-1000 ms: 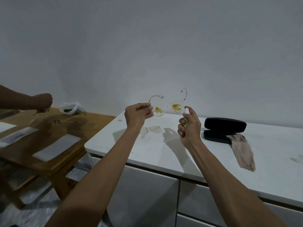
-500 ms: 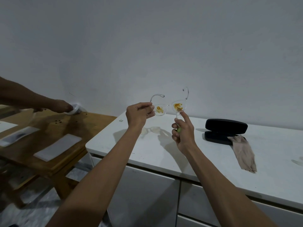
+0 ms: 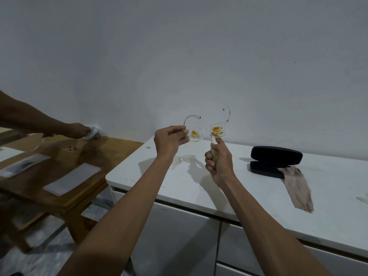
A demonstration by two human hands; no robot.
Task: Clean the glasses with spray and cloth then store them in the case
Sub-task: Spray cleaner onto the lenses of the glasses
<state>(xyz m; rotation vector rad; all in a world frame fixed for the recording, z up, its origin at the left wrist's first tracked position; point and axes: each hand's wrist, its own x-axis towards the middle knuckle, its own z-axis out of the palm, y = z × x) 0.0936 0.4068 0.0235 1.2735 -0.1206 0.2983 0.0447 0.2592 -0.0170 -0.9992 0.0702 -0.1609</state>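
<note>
At the far left, another person's arm [image 3: 35, 122] is cut off by the frame edge; its hand covers a small pale object [image 3: 92, 133] on the wooden table [image 3: 65, 156], blurred beyond naming. The clear-framed glasses [image 3: 207, 130] are pinched at their left end by the left hand [image 3: 170, 141], held up above the white counter [image 3: 199, 186], both lenses smeared with orange-brown marks. Just below the right lens, a small green spray bottle [image 3: 214, 156] is gripped in the right hand [image 3: 219, 160], forefinger on its top; red letters, perhaps "ecu", are partly hidden by fingers. Farther right, the open black case [image 3: 275, 158] lies beside a beige cloth [image 3: 297, 188] touching it.
</note>
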